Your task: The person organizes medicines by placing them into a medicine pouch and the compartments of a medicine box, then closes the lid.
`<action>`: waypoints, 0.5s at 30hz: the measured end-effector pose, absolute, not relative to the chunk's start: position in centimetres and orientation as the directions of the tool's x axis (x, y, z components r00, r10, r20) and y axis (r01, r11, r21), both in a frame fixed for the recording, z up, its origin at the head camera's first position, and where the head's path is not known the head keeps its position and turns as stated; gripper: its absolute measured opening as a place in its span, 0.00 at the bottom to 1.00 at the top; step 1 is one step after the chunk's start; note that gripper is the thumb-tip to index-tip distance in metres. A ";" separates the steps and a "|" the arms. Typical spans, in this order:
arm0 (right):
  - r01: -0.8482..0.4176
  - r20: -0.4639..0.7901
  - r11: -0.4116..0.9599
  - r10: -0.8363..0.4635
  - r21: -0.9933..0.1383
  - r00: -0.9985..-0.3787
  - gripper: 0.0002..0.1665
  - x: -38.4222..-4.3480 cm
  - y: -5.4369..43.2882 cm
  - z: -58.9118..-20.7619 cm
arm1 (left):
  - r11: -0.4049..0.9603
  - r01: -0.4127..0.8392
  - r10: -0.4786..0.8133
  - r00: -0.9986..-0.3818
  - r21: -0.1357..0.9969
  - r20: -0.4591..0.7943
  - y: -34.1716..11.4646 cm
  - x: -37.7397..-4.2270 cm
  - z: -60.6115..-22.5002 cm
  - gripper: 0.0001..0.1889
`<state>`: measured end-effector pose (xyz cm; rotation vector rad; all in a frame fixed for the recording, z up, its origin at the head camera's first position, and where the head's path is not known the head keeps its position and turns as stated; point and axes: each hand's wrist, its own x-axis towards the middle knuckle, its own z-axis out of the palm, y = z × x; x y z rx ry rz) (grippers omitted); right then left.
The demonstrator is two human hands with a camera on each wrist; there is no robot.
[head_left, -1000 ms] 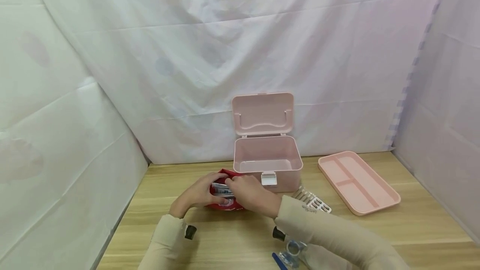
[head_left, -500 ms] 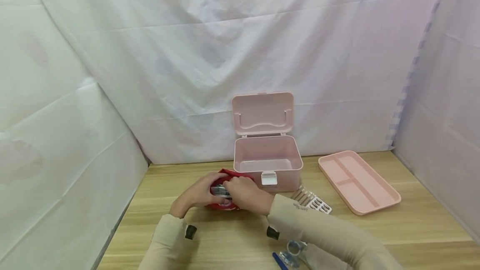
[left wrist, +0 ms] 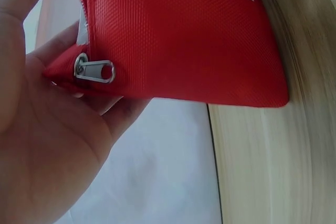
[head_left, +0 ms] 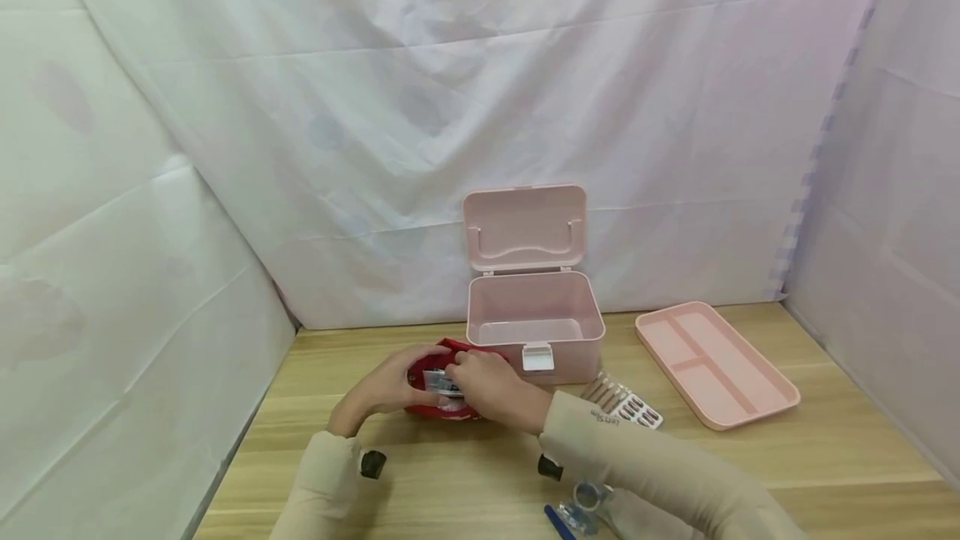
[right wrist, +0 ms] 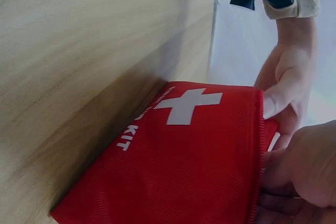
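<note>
A red first-aid pouch with a white cross and an open zipper stands on the table, mouth up. My left hand grips its left end, the thumb on the near side and the fingers on the far side; the zipper pull hangs beside the palm. Inside the mouth some pale, flat packets show. My right hand is at the right part of the mouth, with its fingers reaching in past the zipper edge. Its fingertips are hidden, so what they pinch cannot be seen.
Behind the pouch stands a pink box with its lid raised. To the right lie a pink divided tray, a blister pack and several thin brown-tipped strips. A blue stick and a clear roll lie near the front.
My left hand has shifted slightly left, and the pouch mouth is spread wider. My right hand has moved a little left over the mouth; the packets inside have shifted.
</note>
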<state>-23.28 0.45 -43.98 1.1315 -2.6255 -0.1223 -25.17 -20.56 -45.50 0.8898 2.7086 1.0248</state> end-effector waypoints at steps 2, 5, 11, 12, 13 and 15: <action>-0.701 0.208 0.686 -0.727 0.194 -0.654 0.16 -23.4 0.5 -43.9 | 0.595 0.471 0.556 -0.826 0.652 0.090 -20.8 -25.0 -45.5 0.38; -0.697 0.193 0.685 -0.729 0.215 -0.657 0.17 -23.3 0.3 -43.9 | 0.584 0.463 0.558 -0.825 0.667 0.085 -21.0 -24.8 -45.4 0.38; -0.672 0.187 0.691 -0.721 0.267 -0.667 0.11 -23.4 -0.2 -44.4 | 0.559 0.455 0.575 -0.815 0.693 0.072 -21.2 -24.9 -45.3 0.39; -0.674 0.188 0.686 -0.726 0.276 -0.662 0.11 -23.5 -0.2 -44.5 | 0.558 0.450 0.574 -0.816 0.697 0.067 -21.2 -24.8 -45.3 0.39; -0.679 0.188 0.678 -0.733 0.281 -0.654 0.11 -23.5 -0.2 -44.6 | 0.560 0.442 0.572 -0.818 0.701 0.059 -21.2 -24.8 -45.2 0.40; -0.694 0.189 0.657 -0.752 0.296 -0.631 0.12 -23.6 -0.2 -44.8 | 0.565 0.422 0.564 -0.825 0.709 0.042 -21.3 -24.7 -45.2 0.41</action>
